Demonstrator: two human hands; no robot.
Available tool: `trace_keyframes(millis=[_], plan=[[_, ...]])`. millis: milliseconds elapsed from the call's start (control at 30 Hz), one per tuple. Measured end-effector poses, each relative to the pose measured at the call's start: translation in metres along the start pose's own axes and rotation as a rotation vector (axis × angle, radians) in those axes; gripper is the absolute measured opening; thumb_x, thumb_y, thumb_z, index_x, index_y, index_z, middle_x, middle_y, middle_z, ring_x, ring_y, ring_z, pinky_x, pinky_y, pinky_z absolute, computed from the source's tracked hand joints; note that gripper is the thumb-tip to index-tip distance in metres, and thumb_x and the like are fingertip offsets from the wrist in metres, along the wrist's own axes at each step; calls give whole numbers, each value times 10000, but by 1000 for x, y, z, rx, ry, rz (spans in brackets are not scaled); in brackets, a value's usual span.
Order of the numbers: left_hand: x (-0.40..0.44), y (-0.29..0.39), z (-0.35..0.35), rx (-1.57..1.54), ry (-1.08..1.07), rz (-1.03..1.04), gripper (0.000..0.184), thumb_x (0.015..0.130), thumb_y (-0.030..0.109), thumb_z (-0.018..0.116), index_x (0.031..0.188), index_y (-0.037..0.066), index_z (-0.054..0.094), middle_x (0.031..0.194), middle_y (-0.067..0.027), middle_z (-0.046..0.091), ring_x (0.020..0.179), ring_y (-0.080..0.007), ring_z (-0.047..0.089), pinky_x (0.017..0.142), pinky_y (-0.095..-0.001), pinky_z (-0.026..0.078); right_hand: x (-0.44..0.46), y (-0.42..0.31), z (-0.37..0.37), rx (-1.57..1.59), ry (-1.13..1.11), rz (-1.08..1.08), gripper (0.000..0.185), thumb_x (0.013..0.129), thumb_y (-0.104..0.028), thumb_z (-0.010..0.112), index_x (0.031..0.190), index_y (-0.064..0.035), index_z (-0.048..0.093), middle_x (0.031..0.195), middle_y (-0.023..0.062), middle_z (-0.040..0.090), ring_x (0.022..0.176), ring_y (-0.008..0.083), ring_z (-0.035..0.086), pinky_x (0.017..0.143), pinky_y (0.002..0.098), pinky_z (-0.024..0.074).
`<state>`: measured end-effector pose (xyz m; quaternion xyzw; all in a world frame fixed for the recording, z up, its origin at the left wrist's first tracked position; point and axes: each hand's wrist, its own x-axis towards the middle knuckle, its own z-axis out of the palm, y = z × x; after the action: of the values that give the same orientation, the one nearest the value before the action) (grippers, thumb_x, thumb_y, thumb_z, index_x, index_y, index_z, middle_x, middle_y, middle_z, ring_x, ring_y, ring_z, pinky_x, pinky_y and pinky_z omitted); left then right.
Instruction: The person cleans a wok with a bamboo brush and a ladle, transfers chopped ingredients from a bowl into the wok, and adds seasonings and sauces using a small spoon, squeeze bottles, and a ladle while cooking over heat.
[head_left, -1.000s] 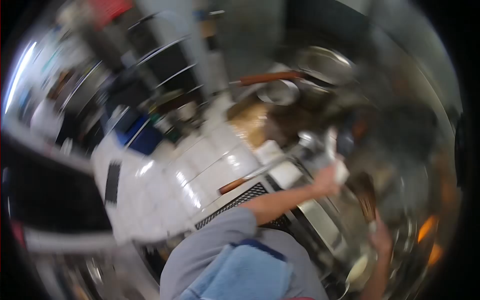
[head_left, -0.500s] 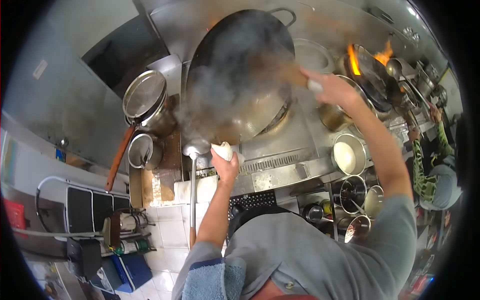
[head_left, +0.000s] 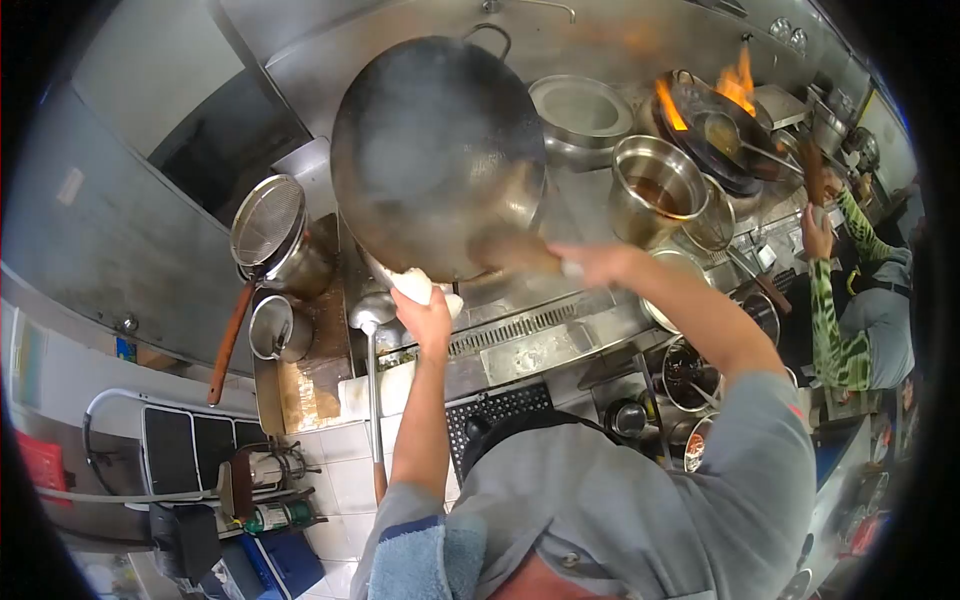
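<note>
A large black wok [head_left: 430, 120], smoke hanging inside it, is tilted over the stove at the centre. My left hand [head_left: 428, 320] is closed on a folded white cloth [head_left: 412, 287] pressed against the wok's near rim. Any handle under the cloth is hidden. From the right, my right hand [head_left: 598, 265] grips a brown wok brush [head_left: 515, 250], smeared by motion, whose head is at the wok's lower right inside wall. Just left of my left hand, a long-handled steel ladle [head_left: 372, 312] rests bowl up.
A strainer [head_left: 268, 220] with a wooden handle lies over a pot at left, beside a small pot [head_left: 280, 328]. A steel pot of brown liquid [head_left: 658, 180] stands right. Flames [head_left: 737, 85] rise around another wok [head_left: 700, 130], where a co-worker's hand [head_left: 818, 232] holds a handle.
The view has shifted. My right hand and the brush have come down and nearer, from the wok's upper right to its lower right side. Smoke has thinned. My left hand keeps its hold.
</note>
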<state>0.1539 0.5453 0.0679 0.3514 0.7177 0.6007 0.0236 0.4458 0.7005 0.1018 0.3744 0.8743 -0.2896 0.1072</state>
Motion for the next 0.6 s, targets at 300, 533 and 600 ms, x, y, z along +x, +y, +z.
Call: trace_keyframes(millis=[300, 533, 600], plan=[[39, 10, 16, -666, -465, -829, 236, 935, 246, 493, 1025, 57, 600, 900, -76, 672, 783, -213, 674, 689, -398, 552, -76, 42, 118, 489, 358, 429, 902, 834, -430, 637, 1499, -16, 188, 1362, 305, 459, 1285, 394, 447, 1076, 398, 344], [43, 14, 50, -844, -592, -908, 249, 976, 308, 422, 995, 129, 594, 894, -29, 665, 805, -193, 650, 683, -391, 517, -77, -86, 158, 590, 498, 72, 617, 891, -254, 641, 1409, -15, 406, 1113, 191, 635, 1018, 291, 608, 917, 357, 465], [47, 0, 36, -1056, -808, -866, 250, 979, 316, 441, 979, 129, 606, 876, -17, 661, 781, -180, 645, 666, -361, 514, -59, -117, 202, 693, 126, -25, 594, 903, -266, 642, 1399, -20, 426, 1005, 130, 671, 912, 201, 633, 838, 324, 495]])
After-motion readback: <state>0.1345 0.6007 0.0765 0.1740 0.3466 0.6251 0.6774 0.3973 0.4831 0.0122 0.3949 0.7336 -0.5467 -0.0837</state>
